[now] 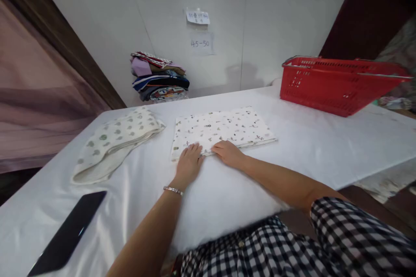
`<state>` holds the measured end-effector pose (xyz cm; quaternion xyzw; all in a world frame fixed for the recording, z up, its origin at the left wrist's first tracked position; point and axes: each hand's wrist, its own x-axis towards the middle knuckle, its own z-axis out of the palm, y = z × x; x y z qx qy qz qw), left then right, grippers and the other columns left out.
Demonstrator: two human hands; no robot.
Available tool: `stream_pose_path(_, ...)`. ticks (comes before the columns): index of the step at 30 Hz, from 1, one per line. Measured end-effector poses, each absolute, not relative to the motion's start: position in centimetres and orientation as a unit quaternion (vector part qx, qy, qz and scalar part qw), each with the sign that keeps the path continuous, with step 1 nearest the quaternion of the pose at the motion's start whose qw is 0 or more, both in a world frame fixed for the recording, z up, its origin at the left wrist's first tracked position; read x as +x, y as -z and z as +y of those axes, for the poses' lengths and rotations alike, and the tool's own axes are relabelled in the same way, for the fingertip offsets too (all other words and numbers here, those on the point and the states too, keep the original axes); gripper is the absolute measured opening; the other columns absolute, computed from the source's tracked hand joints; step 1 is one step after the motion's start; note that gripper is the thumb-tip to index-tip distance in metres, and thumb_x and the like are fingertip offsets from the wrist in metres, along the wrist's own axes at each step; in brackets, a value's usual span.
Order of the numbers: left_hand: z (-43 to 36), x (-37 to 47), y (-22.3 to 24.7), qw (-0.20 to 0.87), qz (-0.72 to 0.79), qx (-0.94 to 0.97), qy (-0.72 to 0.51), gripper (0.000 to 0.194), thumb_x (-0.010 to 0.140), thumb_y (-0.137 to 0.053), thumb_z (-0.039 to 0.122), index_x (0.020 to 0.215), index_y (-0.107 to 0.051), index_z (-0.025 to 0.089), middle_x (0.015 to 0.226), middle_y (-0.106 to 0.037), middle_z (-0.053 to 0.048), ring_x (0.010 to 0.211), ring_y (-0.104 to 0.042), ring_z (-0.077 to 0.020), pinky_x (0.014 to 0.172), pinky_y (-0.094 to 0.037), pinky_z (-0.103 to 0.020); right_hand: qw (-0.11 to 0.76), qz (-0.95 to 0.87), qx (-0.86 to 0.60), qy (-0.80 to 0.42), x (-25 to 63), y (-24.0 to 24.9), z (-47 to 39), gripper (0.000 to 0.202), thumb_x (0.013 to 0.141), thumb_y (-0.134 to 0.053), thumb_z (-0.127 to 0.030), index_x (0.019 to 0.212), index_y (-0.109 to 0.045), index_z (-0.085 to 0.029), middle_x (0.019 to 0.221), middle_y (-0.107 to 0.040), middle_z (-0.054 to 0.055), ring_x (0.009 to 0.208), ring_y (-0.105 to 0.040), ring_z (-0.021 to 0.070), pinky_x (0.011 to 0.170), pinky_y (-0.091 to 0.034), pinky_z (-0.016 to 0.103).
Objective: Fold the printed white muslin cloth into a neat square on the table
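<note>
Press evenly along the near edge of the folded cloth (pixel 224 129).
It lies on the table (pixel 312 147); your left hand (pixel 190 162) rests there with fingers extended, your right hand (pixel 229 154) curls at the edge, whether pinching I cannot tell. Press lightly, layers aligned.

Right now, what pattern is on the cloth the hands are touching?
The cloth is white with small, scattered dark motifs, clearest in the head view.

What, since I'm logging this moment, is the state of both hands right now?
Left hand: open, resting on the near edge of the folded printed cloth.
Right hand: curled at that edge; whether it grips cannot be told.
</note>
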<state>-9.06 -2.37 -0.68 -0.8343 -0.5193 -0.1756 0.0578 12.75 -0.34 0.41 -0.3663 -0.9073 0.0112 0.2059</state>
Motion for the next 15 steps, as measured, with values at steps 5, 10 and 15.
stream_pose_path(5, -2.2, -9.0, 0.7, 0.046, -0.530, -0.832, 0.158, 0.045, 0.096, -0.034, 0.035, 0.132, -0.053, 0.016, 0.144, -0.047, -0.011, 0.135, -0.040, -0.0268, 0.111, -0.032, -0.047, 0.172, -0.898, -0.406, -0.008, 19.1, -0.9, -0.9, 0.029, 0.092, -0.045, -0.015, 0.113, -0.064, -0.019, 0.116, -0.066, 0.009, 0.104, -0.056, 0.0220, 0.089, -0.039, 0.038)
stream_pose_path(10, -2.1, -8.9, 0.7, 0.044, -0.532, -0.831, 0.156, 0.045, 0.096, -0.034, 0.034, 0.132, -0.053, 0.015, 0.144, -0.047, -0.010, 0.135, -0.039, -0.0266, 0.112, -0.031, -0.046, 0.183, -0.867, -0.463, 0.011, 30.2, -1.1, -1.8, 0.029, 0.092, -0.047, -0.029, 0.110, -0.068, -0.020, 0.116, -0.067, 0.010, 0.106, -0.058, 0.0244, 0.095, -0.042, 0.042)
stream_pose_path(15, -2.0, -8.8, 0.9, 0.049, -0.535, -0.827, 0.162, 0.043, 0.095, -0.035, 0.032, 0.130, -0.054, 0.017, 0.143, -0.048, -0.010, 0.135, -0.040, -0.0267, 0.111, -0.032, -0.047, 0.273, -0.684, -0.675, -0.047, 37.4, -1.9, -2.1, 0.024, 0.087, -0.051, -0.028, 0.096, -0.072, -0.018, 0.106, -0.070, 0.009, 0.099, -0.063, 0.0226, 0.089, -0.048, 0.037)
